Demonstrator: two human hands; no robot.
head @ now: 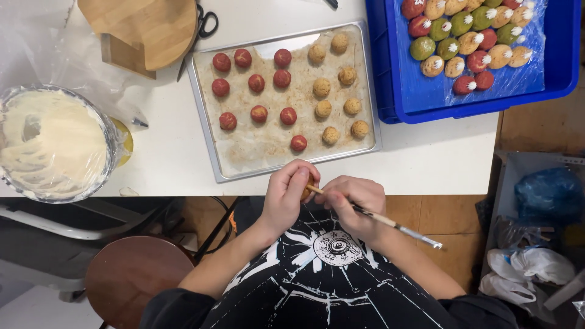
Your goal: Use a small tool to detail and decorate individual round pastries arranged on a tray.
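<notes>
**Tan dough ball under the brush at the table edge**

Tan, round dough ball (307,190) sits cupped in the curled left hand (286,198), mostly hidden by the fingers. The right hand (352,204) pinches a thin wooden-handled paintbrush (378,217), tip touching the ball. Judged step: detailing one piece. Next calls for steady strokes. The metal baking tray (207,116) of red and tan balls lies just beyond.

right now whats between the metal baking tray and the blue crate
In the head view, only a narrow strip of bare white table shows between the metal baking tray and the blue crate; they sit side by side, nearly touching.
</notes>
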